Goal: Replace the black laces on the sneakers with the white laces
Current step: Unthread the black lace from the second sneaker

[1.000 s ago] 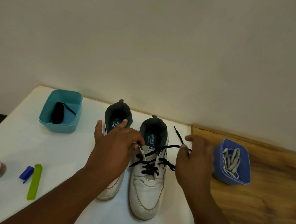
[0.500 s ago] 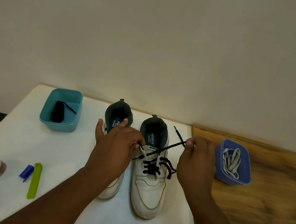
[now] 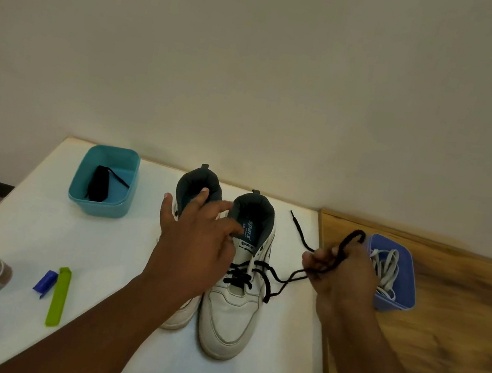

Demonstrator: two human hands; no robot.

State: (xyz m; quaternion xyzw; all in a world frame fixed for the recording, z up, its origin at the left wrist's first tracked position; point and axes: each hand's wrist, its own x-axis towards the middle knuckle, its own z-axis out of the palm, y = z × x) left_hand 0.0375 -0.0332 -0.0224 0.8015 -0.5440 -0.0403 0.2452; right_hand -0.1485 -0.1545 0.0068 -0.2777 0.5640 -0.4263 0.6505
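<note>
Item: right sneaker (image 3: 237,285), white, standing on the white table (image 3: 37,237), touching the left sneaker (image 3: 196,197) at its side. Long axis is running from near edge to far edge of the table; toe is pointing toward the person, heel and dark collar toward the wall.

Black lace (image 3: 283,277): lower rows are crossing the eyelets; upper eyelets are standing empty. A loose run is trailing off to the right, one tip lying on the table beyond the shoe.

Right hand (image 3: 342,274): fingers curling round a bunched loop of the lace and pinching it, just beside the blue tub (image 3: 404,295) holding the white laces (image 3: 386,266).

Left hand (image 3: 197,240): hovering over both shoes with fingers spread and relaxed, gripping nothing; whether it is touching the shoe cannot be told.

Teal tub (image 3: 100,205), far left: holding a bundled black lace.

Risks, as judged:
- With no hand pinning the shoe, a sideways pull is likely dragging or tipping it.
- The loose tip may be snagging in a crossing row, tightening the lacing instead of freeing it.
- The pulling hand, being so near the blue tub, may be knocking it.
</note>
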